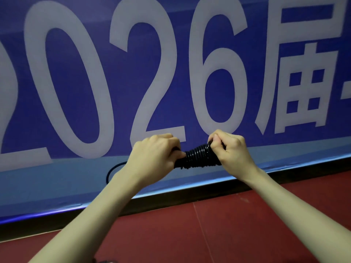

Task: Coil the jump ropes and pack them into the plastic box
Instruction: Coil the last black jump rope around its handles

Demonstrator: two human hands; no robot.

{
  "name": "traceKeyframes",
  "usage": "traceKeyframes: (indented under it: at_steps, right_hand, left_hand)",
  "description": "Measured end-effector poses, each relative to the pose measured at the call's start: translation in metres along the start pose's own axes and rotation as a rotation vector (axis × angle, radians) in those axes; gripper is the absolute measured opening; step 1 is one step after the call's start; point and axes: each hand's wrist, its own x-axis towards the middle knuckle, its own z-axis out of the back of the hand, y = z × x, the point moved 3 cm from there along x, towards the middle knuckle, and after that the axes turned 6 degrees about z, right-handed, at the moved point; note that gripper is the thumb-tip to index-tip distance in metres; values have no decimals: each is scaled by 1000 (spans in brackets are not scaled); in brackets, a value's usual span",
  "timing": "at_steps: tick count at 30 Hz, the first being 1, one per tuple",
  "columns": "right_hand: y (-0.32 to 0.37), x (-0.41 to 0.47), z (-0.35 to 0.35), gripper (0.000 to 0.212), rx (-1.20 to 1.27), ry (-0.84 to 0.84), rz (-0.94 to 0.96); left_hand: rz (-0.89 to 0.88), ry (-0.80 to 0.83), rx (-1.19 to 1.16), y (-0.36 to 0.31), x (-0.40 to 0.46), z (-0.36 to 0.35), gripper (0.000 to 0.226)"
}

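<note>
A black jump rope (198, 155) is wound in tight turns around its handles, forming a short thick bundle held up in front of me. My left hand (154, 153) grips the bundle's left end. My right hand (230, 149) grips the right end, with thumb and fingers pinching the rope at the top. A loose loop of the black rope (114, 169) curves out below and behind my left wrist. The plastic box is not in view.
A big blue banner (171, 73) with large white figures fills the wall ahead. Its lower edge meets a dark baseboard (171, 198). Below lies a red floor (247, 224) with a thin pale line.
</note>
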Motion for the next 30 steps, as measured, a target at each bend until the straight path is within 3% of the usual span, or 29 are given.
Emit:
traceKeyframes:
  at_steps: [3, 8, 14, 19, 22, 24, 28, 30]
  right_hand:
    - [-1, -1, 4, 31, 73, 64, -79]
    - [2, -5, 9, 32, 228, 153, -189]
    - [1, -11, 11, 34, 469, 150, -348]
    - [2, -13, 9, 32, 591, 9, -436]
    - [4, -10, 8, 29, 634, -98, -471]
    - [5, -9, 6, 29, 599, -131, -472]
    - [-4, -18, -3, 35, 512, -203, -571]
    - [-12, -23, -7, 33, 486, -243, -646]
  left_hand:
    - [29, 72, -95, 3, 8, -2, 17]
    - [63, 327, -440, 11, 17, -9, 13]
    - [116, 545, -782, 12, 15, -21, 20]
    - [199, 447, -1037, 14, 7, -35, 24]
    - [331, 342, -1136, 13, -5, -54, 47]
    - [435, 285, -1205, 8, -18, -69, 50]
    - [498, 171, -1199, -8, -34, -92, 39]
    - [477, 101, -1084, -12, -37, -96, 42]
